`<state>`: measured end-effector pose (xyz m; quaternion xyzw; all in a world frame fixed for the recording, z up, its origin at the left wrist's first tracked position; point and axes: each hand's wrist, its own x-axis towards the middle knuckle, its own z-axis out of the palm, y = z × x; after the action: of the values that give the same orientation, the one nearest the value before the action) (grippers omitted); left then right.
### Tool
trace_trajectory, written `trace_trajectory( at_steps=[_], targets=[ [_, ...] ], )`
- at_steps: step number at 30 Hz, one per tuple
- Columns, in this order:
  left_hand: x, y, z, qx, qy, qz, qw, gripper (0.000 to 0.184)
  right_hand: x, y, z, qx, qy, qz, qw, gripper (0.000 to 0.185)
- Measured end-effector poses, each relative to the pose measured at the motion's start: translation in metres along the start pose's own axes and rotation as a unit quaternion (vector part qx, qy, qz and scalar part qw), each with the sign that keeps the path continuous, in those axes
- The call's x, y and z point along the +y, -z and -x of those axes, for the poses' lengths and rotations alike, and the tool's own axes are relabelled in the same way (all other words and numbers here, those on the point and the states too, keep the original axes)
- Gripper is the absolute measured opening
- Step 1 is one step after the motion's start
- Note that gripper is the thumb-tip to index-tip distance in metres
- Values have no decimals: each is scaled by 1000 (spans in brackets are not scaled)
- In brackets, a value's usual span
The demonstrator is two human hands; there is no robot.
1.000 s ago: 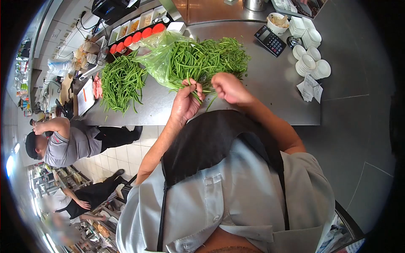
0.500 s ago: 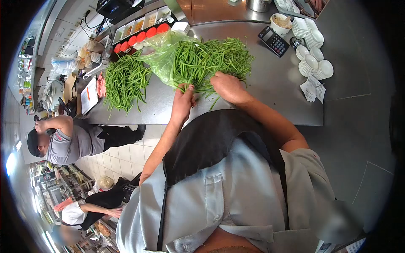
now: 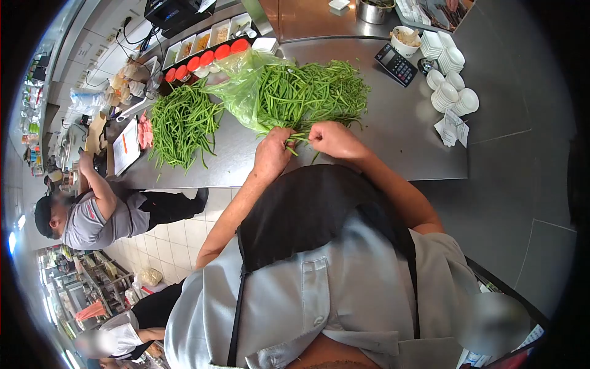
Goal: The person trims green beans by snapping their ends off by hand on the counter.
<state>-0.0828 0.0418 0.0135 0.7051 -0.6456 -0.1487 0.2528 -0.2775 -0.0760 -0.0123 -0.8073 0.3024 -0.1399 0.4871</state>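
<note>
Beans [image 3: 300, 139], a few, sit pinched in two hands' bent fingers, left hand [image 3: 273, 151] and right hand [image 3: 336, 140]. One bag [image 3: 239, 99] lies above. Table [image 3: 418, 150] has room rightward to its edge.

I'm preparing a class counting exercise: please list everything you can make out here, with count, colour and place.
Counter: one, grey, picture's upper middle
Green bean piles: two, green, counter's left and middle
Plastic bag: one, pale green, middle pile's left
Jars: six, red lids, counter's back left
Trays: several, white, behind jars
Calculator: one, black, counter's right
Tub: one, white, behind calculator
Dishes: several stacks, white, counter's right edge
Paper slips: several, white, below dishes
Pot: one, silvery, top
Sheet: one, white, counter's far left
Co-workers: at least two, grey and white tops, left
Clutter: uncountable, mixed colours, left
Apron: one, black, wearer's front
Shirt: one, grey, bottom
Left hand: one, bare, gripping beans
Right hand: one, bare, pinching bean ends
</note>
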Motion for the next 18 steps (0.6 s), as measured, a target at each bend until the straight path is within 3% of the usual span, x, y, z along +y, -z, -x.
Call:
trace_trajectory(
  at_steps=[2, 9, 12, 16, 18],
  targets=[
    [-3, 4, 1, -4, -13, -9, 1000, 24, -9, -5, 1, 10, 26, 60, 998, 15],
    [0, 31, 0, -38, -10, -64, 997, 32, -23, -13, 5, 42, 70, 55, 995, 18],
    [-19, 26, 0, -14, -78, -46, 996, 33, -15, -24, 1, 48, 78, 121, 988, 15],
    [-22, 26, -3, -40, -81, -18, 996, 30, -25, -28, 8, 30, 55, 58, 996, 16],
    [-32, 19, -4, -61, -74, 8, 995, 26, -19, -38, 11, 69, 107, 7, 992, 15]
  ],
)
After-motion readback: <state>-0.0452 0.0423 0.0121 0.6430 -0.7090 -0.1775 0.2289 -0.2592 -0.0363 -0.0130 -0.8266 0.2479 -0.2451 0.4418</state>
